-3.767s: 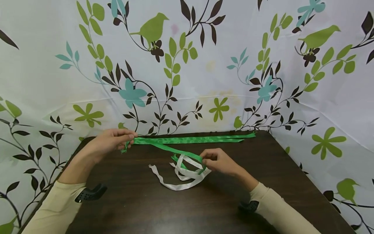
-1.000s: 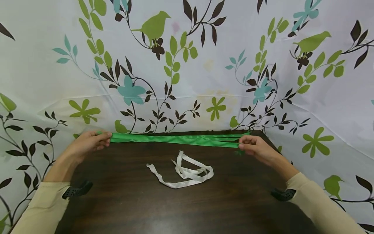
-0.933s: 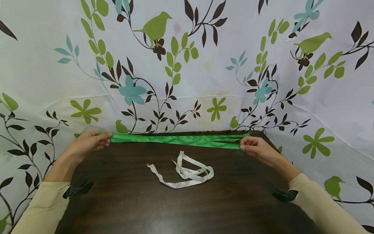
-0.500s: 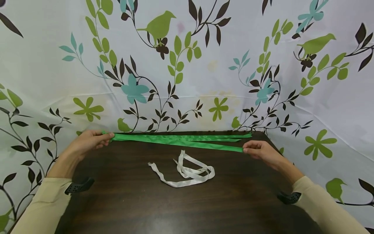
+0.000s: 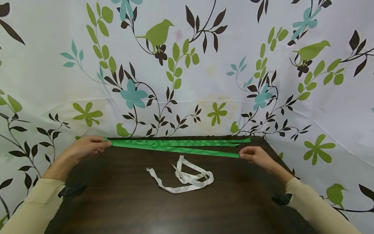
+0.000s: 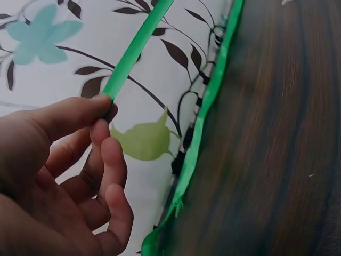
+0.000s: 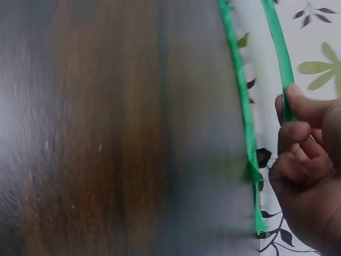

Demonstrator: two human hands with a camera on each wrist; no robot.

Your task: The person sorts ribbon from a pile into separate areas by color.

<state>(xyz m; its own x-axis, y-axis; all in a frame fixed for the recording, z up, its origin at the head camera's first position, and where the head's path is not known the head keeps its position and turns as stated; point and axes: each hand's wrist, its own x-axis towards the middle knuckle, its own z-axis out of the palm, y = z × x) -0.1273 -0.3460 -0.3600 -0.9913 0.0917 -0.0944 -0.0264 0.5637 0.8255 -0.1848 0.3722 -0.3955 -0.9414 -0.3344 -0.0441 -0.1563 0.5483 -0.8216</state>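
A green ribbon [image 5: 181,149] is stretched taut between my two hands above the back of the table. My left hand [image 5: 87,147] pinches its left end between thumb and forefinger, the other fingers loosely bent, as the left wrist view shows. On the right, my right hand [image 5: 258,158] pinches the other end; the right wrist view shows the held ribbon [image 7: 281,48] coming out between thumb and forefinger. More green ribbon [image 5: 210,142] lies along the table's back edge, behind the held one. A white ribbon [image 5: 190,182] lies in loose loops mid-table, in front of the green ones.
The dark wooden table [image 5: 163,211] has its back edge close against a white curtain [image 5: 204,71] printed with birds, leaves and flowers. Black devices [image 5: 281,199] sit at both wrists, over the ends of the long sleeves.
My right hand has gone from the loose pile to the far right, drawing the green ribbon off the white one and straight. My left hand has shifted left. Lately the held ribbon has lifted toward me.
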